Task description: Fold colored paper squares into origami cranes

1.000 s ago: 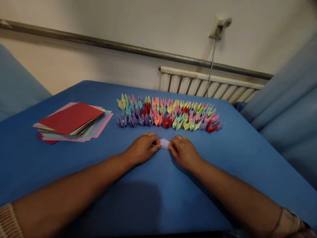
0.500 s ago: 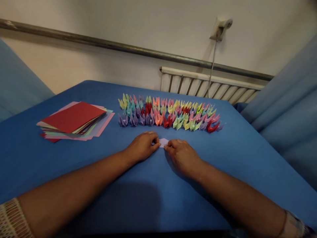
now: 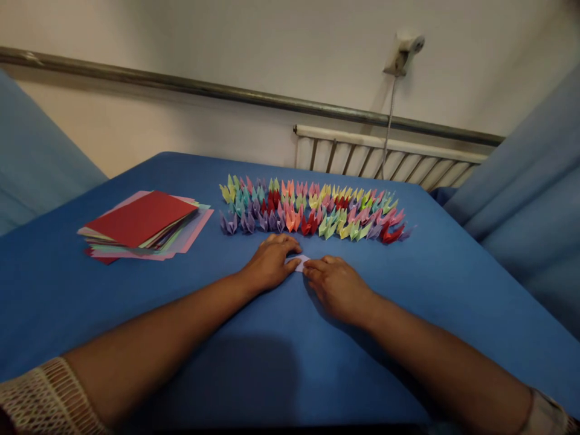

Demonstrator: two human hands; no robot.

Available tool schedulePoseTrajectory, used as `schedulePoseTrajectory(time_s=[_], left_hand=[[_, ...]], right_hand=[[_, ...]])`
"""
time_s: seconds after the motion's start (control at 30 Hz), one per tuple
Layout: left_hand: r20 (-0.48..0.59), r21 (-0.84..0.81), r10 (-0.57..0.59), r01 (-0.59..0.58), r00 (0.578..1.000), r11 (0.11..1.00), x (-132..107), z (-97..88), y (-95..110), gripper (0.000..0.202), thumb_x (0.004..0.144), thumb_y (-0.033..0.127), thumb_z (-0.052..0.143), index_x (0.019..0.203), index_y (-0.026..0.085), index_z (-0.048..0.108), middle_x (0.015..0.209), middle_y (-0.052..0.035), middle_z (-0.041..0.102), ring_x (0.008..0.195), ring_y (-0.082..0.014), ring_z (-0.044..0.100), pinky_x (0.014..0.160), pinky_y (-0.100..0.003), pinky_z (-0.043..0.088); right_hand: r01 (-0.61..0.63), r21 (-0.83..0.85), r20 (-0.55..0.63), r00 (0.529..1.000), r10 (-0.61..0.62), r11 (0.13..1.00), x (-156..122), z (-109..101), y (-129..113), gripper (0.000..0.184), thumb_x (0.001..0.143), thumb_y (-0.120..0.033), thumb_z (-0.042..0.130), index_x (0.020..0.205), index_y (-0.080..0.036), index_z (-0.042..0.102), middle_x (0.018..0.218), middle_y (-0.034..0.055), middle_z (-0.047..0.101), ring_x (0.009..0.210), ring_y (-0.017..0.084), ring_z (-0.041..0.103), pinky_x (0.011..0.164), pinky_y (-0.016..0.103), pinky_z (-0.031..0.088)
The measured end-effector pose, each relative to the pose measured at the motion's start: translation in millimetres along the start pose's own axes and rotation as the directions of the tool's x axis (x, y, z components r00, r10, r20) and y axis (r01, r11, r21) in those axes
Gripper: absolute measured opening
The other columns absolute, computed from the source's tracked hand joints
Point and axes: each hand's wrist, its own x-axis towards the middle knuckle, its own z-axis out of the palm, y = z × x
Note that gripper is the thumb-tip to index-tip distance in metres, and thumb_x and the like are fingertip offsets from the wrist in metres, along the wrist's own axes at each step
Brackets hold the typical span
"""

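A small folded piece of pale lilac paper (image 3: 301, 263) lies on the blue table cover between my hands, partly hidden by fingers. My left hand (image 3: 273, 260) holds its left side, the thumb pressed on the paper and the index finger curved round beyond it. My right hand (image 3: 338, 284) has its fingertips closed together on the right edge of the paper. Just beyond my hands stand rows of folded paper cranes (image 3: 310, 223) in purple, red, yellow, green, pink and other colours.
To the left lies a loose stack of coloured paper sheets (image 3: 142, 220), a red one on top. The blue table cover (image 3: 217, 374) spreads all around. Behind are a radiator (image 3: 389, 145), a metal pipe (image 3: 217, 90) and a wall socket with a cord (image 3: 403, 54). Blue curtains (image 3: 534, 175) hang at both sides.
My left thumb and index finger have moved apart, with the left hand shifting right and further over the paper. The right hand stays at the right edge. The view has shifted slightly.
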Motion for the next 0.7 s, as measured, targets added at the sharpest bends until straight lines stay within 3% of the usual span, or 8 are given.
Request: schedulePoseTrajectory(time_s=[0.27, 0.43, 0.7], left_hand=[[0.023, -0.128, -0.104, 0.106, 0.994, 0.986, 7, -0.8, 2, 0.010, 0.076, 0.021, 0.065, 0.084, 0.019, 0.069, 0.118, -0.0082, 0.063, 0.113, -0.0259, 0.056, 0.099, -0.042, 0.041], [-0.005, -0.132, -0.014, 0.014, 1.000, 0.991, 4, 1.6, -3, 0.009, 0.076, 0.016, 0.062, 0.082, 0.020, 0.068, 0.115, -0.0054, 0.065, 0.112, -0.0232, 0.056, 0.100, -0.041, 0.039], [0.052, -0.133, 0.121, -0.113, 0.991, 0.985, -3, -12.7, -8, 0.011, 0.082, 0.020, 0.059, 0.086, 0.019, 0.070, 0.111, -0.0054, 0.066, 0.108, -0.0206, 0.058, 0.099, -0.037, 0.039]], right_hand=[[0.007, 0.037, -0.010, 1.000, -0.006, 0.999, 2, -2, 2, 0.033, 0.095, -0.019, 0.043, 0.121, -0.013, 0.063, 0.118, 0.0123, 0.064, 0.098, 0.023, 0.056, 0.085, 0.036, 0.043], [-0.006, 0.074, -0.067, 0.998, 0.011, 0.997, 1, 0, 1, 0.033, 0.094, -0.020, 0.044, 0.121, -0.013, 0.063, 0.139, 0.0139, 0.050, 0.108, 0.025, 0.055, 0.091, 0.039, 0.044], [0.017, 0.006, 0.006, 1.000, -0.017, 1.000, 0, -4, 1, 0.034, 0.097, -0.022, 0.042, 0.123, -0.011, 0.061, 0.126, 0.0129, 0.061, 0.100, 0.025, 0.055, 0.088, 0.039, 0.045]])
